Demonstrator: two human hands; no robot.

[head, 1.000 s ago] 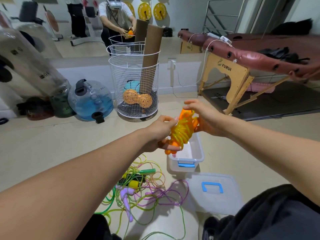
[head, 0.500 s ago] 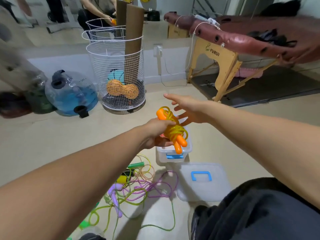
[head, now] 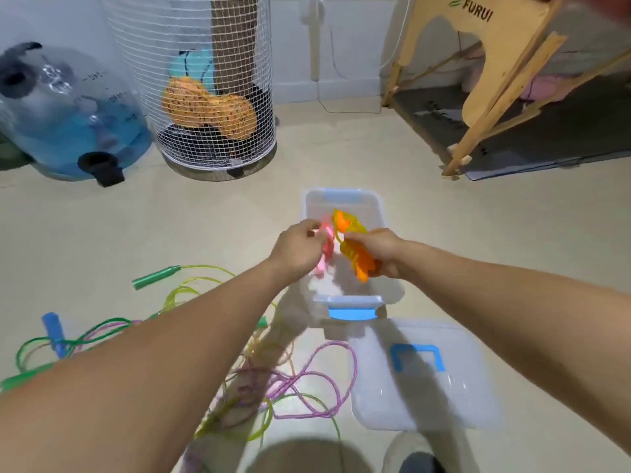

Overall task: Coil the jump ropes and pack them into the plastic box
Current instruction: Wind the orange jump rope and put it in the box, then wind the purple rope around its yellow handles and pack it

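A clear plastic box with blue latches stands open on the floor. Over it, my right hand grips a coiled yellow jump rope with orange handles. My left hand is closed on a pink bundle at the box's left side; blur hides exactly what that bundle is. Loose ropes lie in a tangle on the floor to the left: a purple rope, yellow-green ropes, a green handle and a blue handle.
The box's clear lid with a blue handle lies on the floor in front of the box. A white wire basket, a blue water jug and a wooden table leg frame stand behind.
The camera tipped down and closer to the floor. The orange-handled coil passed from my left hand to my right and dropped over the box. My left hand now holds a pink bundle.
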